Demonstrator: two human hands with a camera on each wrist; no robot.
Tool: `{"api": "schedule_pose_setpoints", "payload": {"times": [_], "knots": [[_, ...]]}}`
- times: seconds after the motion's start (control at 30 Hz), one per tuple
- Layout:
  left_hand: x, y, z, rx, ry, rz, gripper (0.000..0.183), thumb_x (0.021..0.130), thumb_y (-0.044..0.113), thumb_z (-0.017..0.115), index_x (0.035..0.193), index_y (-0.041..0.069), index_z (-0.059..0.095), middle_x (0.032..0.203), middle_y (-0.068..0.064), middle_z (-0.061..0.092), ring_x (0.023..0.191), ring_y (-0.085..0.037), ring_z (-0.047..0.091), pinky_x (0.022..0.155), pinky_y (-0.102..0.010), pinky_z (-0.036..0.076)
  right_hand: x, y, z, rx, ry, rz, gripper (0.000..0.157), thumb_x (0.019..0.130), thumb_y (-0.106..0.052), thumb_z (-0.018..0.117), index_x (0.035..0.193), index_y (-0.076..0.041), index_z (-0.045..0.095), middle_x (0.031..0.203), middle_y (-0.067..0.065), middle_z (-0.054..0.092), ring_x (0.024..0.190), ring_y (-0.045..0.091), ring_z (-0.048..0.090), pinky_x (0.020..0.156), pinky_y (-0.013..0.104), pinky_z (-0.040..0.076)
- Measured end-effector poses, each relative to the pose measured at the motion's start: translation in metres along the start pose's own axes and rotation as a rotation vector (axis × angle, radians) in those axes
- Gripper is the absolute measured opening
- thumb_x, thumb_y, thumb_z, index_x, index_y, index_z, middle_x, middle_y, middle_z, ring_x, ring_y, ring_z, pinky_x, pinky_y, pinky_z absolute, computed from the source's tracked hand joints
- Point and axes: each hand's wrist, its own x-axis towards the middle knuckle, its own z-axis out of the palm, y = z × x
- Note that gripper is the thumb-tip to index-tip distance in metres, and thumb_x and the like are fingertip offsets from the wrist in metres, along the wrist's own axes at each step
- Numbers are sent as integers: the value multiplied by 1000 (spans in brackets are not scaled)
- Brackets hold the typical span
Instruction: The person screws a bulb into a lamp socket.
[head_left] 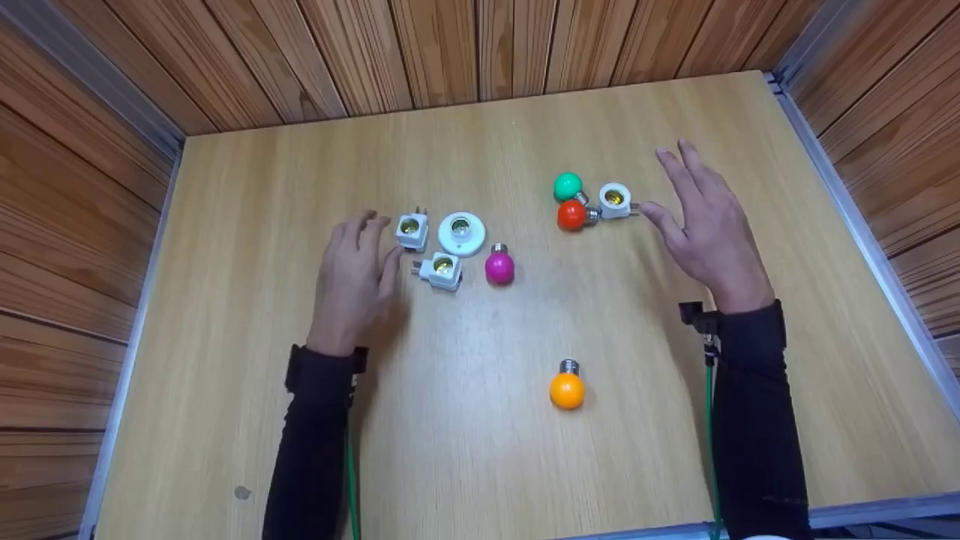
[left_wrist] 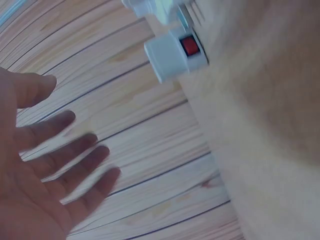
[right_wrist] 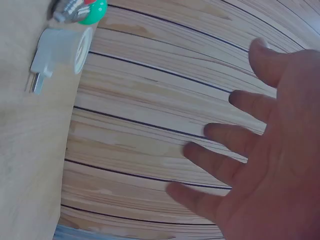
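Observation:
My left hand (head_left: pixel 351 277) hovers at the left of two white plug-in bulb sockets, holding nothing. One socket (head_left: pixel 412 231) has its prongs toward the back; the other socket (head_left: pixel 441 271) has its prongs toward the hand. In the left wrist view a white socket (left_wrist: pixel 172 55) shows a red switch. Beside these lies a round white lamp holder (head_left: pixel 462 235), with a magenta bulb (head_left: pixel 499 267) to its right. Fingers spread, my right hand (head_left: pixel 712 232) is raised just right of a third plug-in socket (head_left: pixel 615 199). A red bulb (head_left: pixel 571 215) and a green bulb (head_left: pixel 568 186) lie left of that socket.
An orange bulb (head_left: pixel 567 390) lies alone nearer the front of the wooden table (head_left: pixel 465 465). Wood-panelled walls (head_left: pixel 442 52) stand behind and at both sides. Green cables (head_left: pixel 710 442) run along both sleeves.

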Motion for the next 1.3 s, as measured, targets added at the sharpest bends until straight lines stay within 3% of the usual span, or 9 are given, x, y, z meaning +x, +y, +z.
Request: {"api": "schedule_pose_setpoints", "payload": {"times": [0.07, 0.13, 0.23, 0.33, 0.47, 0.8, 1.13, 1.3], "knots": [[0, 1, 2, -22, -12, 40, 42, 106, 23, 64, 142, 2, 62, 145, -21, 62, 133, -37, 61, 112, -52, 55, -3, -3, 0, 27, 36, -26, 57, 105, -33, 68, 156, -15, 52, 159, 21, 52, 138, 43, 57, 115, 60, 49], [-1, 1, 4, -38, -16, 68, 39, 105, 20, 66, 139, 2, 64, 137, -20, 66, 125, -35, 65, 106, -48, 58, -5, -5, 1, 40, 71, -55, 43, 103, -27, 72, 140, -7, 64, 135, 21, 65, 115, 38, 65, 98, 43, 56], [-2, 0, 5, -40, -6, 91, 33, 103, 17, 69, 133, 3, 68, 127, -17, 70, 113, -32, 68, 95, -45, 61, -6, -6, 1, 47, 104, -93, 22, 101, -17, 72, 116, -1, 70, 107, 19, 67, 89, 31, 62, 79, 23, 42], [-1, 0, 6, -40, 0, 99, 30, 101, 15, 71, 129, 4, 69, 120, -15, 70, 105, -30, 68, 87, -42, 61, -5, -4, 1, 33, 116, -131, 12, 99, -9, 69, 104, 2, 68, 97, 19, 67, 82, 29, 62, 74, 17, 37], [0, -2, 7, -48, -29, 103, 32, 102, 18, 72, 130, 4, 68, 121, -15, 70, 107, -30, 69, 90, -43, 61, -7, -5, 0, 26, 63, -130, 7, 98, -6, 69, 101, 0, 68, 97, 17, 69, 82, 29, 63, 75, 19, 40], [-1, 0, 21, -63, -143, 119, 35, 100, 19, 73, 132, 5, 67, 127, -14, 68, 113, -28, 66, 94, -43, 61, -15, -19, 10, 18, -201, -112, 6, 100, -11, 66, 101, -5, 66, 94, 8, 69, 86, 25, 62, 76, 32, 50], [2, 4, 27, -70, -251, 101, 39, 101, 22, 73, 136, 8, 65, 130, -14, 66, 118, -28, 65, 100, -44, 61, -34, -25, 10, 1, -328, -81, 11, 101, -18, 69, 104, -8, 69, 96, 9, 71, 88, 27, 64, 77, 37, 50], [2, 2, 34, -82, -269, 120, 40, 99, 21, 75, 135, 7, 64, 130, -14, 66, 115, -28, 64, 95, -43, 61, -52, -31, 16, 8, -407, -50, 14, 101, -23, 70, 108, -10, 71, 98, 7, 73, 89, 25, 65, 77, 36, 51]]}}
